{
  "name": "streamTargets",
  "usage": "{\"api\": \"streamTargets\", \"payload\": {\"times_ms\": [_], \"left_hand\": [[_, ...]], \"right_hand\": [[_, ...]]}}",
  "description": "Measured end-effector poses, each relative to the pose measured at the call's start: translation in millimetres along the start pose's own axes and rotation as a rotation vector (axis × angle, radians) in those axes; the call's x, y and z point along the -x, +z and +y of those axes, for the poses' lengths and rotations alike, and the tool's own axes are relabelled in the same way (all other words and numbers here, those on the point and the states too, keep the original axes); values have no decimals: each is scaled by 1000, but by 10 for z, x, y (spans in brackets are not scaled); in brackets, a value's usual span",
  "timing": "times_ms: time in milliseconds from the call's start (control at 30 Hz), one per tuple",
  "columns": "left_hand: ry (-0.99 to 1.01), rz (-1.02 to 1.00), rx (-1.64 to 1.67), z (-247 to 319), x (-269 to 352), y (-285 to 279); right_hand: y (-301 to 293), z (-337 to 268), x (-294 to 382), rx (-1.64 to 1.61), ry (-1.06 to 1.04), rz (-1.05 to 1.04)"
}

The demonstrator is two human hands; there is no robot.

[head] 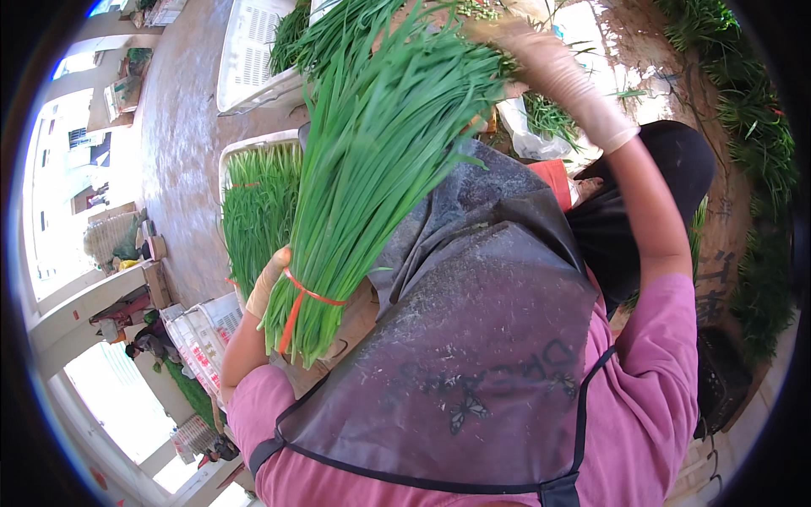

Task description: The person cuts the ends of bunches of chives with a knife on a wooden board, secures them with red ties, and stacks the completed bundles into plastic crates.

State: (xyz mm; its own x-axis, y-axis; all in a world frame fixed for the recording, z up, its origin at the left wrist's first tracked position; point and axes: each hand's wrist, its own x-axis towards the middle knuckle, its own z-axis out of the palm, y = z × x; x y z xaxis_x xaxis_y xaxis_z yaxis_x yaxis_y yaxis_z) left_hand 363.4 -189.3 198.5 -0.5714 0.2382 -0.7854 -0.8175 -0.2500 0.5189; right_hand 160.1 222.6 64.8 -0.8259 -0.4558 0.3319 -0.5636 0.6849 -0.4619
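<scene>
A large bundle of long green leaves, likely Chinese chives (380, 146), fills the middle of the view. An orange tie (307, 293) circles it near its lower, stem end. My left hand (272, 279), in a pale thin glove, is at the bundle's left edge beside the tie, its fingers mostly hidden behind the stems. My right hand (500, 38), gloved too and blurred, is by the leaf tips at the top; whether it grips them is unclear. Below the bundle lies a dark apron (469, 266) over my lap.
A white plastic crate (223, 158) with upright tied chives stands at the left, another white crate (253, 57) with greens above it. Loose greens lie by a clear plastic bag (538, 139). More green bunches (760, 158) line the right side. A person (152, 342) is far off at lower left.
</scene>
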Motion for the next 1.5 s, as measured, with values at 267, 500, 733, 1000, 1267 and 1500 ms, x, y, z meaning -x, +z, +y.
{"api": "streamTargets", "payload": {"times_ms": [267,500,733,1000,1267,1500], "left_hand": [[-39,-250,-142,-88,-235,50],[-39,-316,-228,23,-231,88],[-29,-367,-287,30,-280,-14],[-59,-345,-285,17,-297,-34],[-84,-287,-339,-31,-383,-163],[-82,-355,-296,-72,-523,-120]], "right_hand": [[-1202,-970,390,-31,-138,624],[-738,-1720,575,0,-565,551],[-1023,-1090,463,-16,-155,494],[-885,-982,350,34,-258,276],[-652,-871,242,23,-370,236],[-580,-625,286,209,92,513]]}}
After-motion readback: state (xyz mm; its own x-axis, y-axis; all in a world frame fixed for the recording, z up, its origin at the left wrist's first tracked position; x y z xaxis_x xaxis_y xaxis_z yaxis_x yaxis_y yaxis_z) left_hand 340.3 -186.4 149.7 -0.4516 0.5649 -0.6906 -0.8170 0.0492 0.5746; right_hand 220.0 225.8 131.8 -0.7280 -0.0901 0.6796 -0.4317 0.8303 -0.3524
